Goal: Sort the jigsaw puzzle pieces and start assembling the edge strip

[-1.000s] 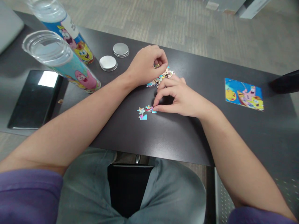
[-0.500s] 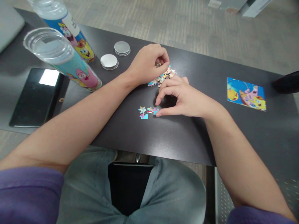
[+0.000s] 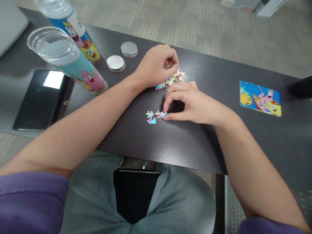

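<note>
My right hand (image 3: 186,100) pinches a small pink-and-blue jigsaw piece (image 3: 164,114) between thumb and index finger, its other fingers curled behind. That piece lies against a red-and-blue jigsaw piece (image 3: 158,114). Just left of these are a pale jigsaw piece (image 3: 149,114) and a blue-and-pink corner piece (image 3: 152,121), all on the dark table. My left hand (image 3: 161,63) rests with curled fingers at the pile of loose jigsaw pieces (image 3: 177,77). Its thumb and index finger come together, and whatever is between them is hidden.
Two clear cartoon-printed tubes, a nearer one (image 3: 85,73) and a farther one (image 3: 84,35), stand at the left. Round metal lids (image 3: 115,62) lie beside them. A black glossy device (image 3: 31,107) lies far left. At the right are a cartoon picture card (image 3: 260,98) and a dark object (image 3: 301,88).
My right thumb and index finger have drawn closer together on the pink-and-blue jigsaw piece, which has tilted slightly. The left hand stays at the pile. The whole view has shifted a little.
</note>
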Demonstrator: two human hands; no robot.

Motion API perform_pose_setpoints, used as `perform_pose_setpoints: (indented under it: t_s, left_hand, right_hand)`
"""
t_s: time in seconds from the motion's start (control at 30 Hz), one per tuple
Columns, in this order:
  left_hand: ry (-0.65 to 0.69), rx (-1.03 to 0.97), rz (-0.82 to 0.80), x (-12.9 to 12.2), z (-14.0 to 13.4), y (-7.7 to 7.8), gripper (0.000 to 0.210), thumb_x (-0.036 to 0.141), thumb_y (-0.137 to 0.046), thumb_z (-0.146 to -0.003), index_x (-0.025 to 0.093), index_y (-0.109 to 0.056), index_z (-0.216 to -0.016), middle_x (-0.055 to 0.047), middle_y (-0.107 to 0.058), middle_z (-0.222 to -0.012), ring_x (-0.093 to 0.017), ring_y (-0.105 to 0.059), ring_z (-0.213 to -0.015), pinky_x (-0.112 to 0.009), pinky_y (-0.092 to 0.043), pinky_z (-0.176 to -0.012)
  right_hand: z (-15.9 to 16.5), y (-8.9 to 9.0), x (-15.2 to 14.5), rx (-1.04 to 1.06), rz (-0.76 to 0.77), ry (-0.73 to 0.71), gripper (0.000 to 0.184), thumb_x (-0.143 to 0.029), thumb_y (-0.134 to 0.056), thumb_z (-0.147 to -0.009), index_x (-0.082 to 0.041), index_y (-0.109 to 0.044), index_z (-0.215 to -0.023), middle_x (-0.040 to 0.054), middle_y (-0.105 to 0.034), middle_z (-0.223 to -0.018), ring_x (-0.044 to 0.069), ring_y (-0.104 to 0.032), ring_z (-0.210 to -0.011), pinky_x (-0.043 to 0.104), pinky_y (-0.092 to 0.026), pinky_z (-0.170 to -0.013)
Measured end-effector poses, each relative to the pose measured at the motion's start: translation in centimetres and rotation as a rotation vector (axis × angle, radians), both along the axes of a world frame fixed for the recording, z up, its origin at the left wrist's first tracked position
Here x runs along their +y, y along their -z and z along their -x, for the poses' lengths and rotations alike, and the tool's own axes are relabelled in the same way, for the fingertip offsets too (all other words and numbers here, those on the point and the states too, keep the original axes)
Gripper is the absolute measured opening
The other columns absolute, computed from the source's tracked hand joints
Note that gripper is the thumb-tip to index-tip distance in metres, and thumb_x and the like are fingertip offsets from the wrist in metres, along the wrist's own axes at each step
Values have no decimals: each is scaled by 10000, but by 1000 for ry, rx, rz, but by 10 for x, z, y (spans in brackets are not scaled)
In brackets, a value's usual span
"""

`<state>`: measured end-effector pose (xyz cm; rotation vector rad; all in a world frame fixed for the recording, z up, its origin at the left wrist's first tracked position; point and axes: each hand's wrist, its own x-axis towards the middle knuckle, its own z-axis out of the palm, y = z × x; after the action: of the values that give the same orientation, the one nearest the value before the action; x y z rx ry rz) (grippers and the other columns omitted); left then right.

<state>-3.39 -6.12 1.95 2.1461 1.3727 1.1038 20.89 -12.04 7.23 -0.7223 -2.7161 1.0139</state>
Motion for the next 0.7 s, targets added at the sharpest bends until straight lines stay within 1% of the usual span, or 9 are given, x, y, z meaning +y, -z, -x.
perform_pose_setpoints:
  t_s: [0.1,0.2,0.3,0.4,0.47,0.53,0.6,0.7]
  left_hand:
    - [-1,23,-24,1,0,2,115,404,-826,-875,393,-728,-816,-38,-903,-1050,-354,-819,-1084,-650,-699,-1146]
    - [1,21,-24,2,-1,2,110,360,-814,-897,374,-729,-829,-46,-908,-1079,-349,-828,-1085,-656,-684,-1184]
    - [-3,26,-11,1,-1,2,136,355,-843,-917,381,-738,-835,-35,-904,-1075,-350,-823,-1089,-650,-686,-1179]
    - [-18,65,-15,-1,-2,0,122,318,-838,-961,360,-757,-880,-30,-906,-1100,-315,-800,-1089,-608,-692,-1182]
    - [-21,96,-9,-2,-3,0,116,282,-825,-1002,341,-769,-920,-25,-906,-1123,-286,-781,-1096,-572,-689,-1192]
    - [-27,109,-12,-2,-3,0,123,240,-822,-997,328,-768,-931,-31,-901,-1132,-275,-777,-1093,-559,-684,-1189]
    - [-31,108,-15,-1,-2,0,141,235,-821,-970,337,-750,-905,-38,-894,-1123,-287,-794,-1085,-576,-682,-1175]
    - [-19,96,-11,1,-1,2,158,327,-830,-975,382,-731,-865,-22,-888,-1094,-322,-816,-1089,-612,-685,-1145]
  right_hand:
    - [1,0,0,-8,34,17,195,-410,-1037,-988,-321,-865,-986,45,-868,-1069,371,-764,-1113,583,-443,-1185]
    - [2,0,0,-8,86,40,237,-461,-1033,-1005,-339,-834,-967,12,-839,-926,336,-749,-969,566,-489,-1122]
    - [3,-2,0,27,152,70,306,-586,-1041,-1026,-353,-843,-1009,11,-848,-917,319,-734,-921,520,-530,-1007]
    - [3,-3,-1,77,208,128,435,-725,-1061,-1000,-345,-854,-1045,20,-868,-937,302,-728,-899,460,-529,-894]
    - [3,-3,-1,94,221,155,467,-752,-1061,-996,-333,-860,-1045,24,-862,-915,295,-732,-878,442,-518,-851]
    - [2,-3,-1,106,209,161,424,-701,-1052,-1014,-325,-858,-1039,16,-850,-884,284,-736,-850,438,-517,-843]
    - [0,-3,1,103,194,148,314,-578,-1031,-1028,-320,-854,-1047,1,-858,-878,270,-743,-826,438,-524,-843]
    - [-4,-6,3,90,204,106,153,-397,-975,-1005,-305,-869,-1066,-4,-888,-888,259,-742,-780,455,-525,-811]
